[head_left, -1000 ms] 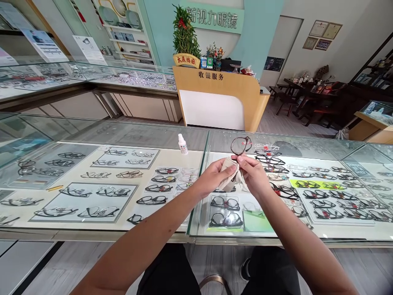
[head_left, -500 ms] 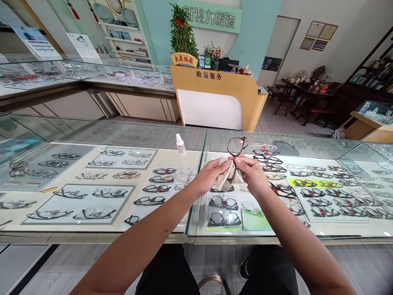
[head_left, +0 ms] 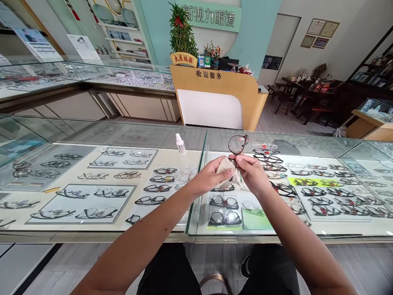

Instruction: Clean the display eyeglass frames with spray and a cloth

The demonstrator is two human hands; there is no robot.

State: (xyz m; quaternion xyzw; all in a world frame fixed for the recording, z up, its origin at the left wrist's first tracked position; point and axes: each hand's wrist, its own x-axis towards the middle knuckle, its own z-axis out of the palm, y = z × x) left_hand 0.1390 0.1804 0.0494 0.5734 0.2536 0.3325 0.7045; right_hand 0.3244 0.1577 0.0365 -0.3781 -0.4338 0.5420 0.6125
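A dark-framed pair of glasses [head_left: 238,144] is held above the glass counter, one lens pointing up. My right hand [head_left: 252,170] pinches the frame near its middle. In my left hand [head_left: 211,174] is a cream cleaning cloth [head_left: 226,166], closed around the lower part of the glasses. The fingers and cloth hide that lower lens. Both hands are close together, nearly touching. A small white spray bottle [head_left: 181,144] stands upright on the glass, left of and beyond my hands.
Below my hands, the glass display case [head_left: 196,238] holds many eyeglass frames in rows. A yellow pencil-like stick [head_left: 51,190] lies at the left. A wooden cashier desk [head_left: 217,78] with a potted plant [head_left: 183,37] stands beyond. A stool [head_left: 216,277] is between my legs.
My left hand has closed further over the cloth, which now covers more of the lower lens and temple. The glasses have tilted slightly; the right hand keeps its pinch.
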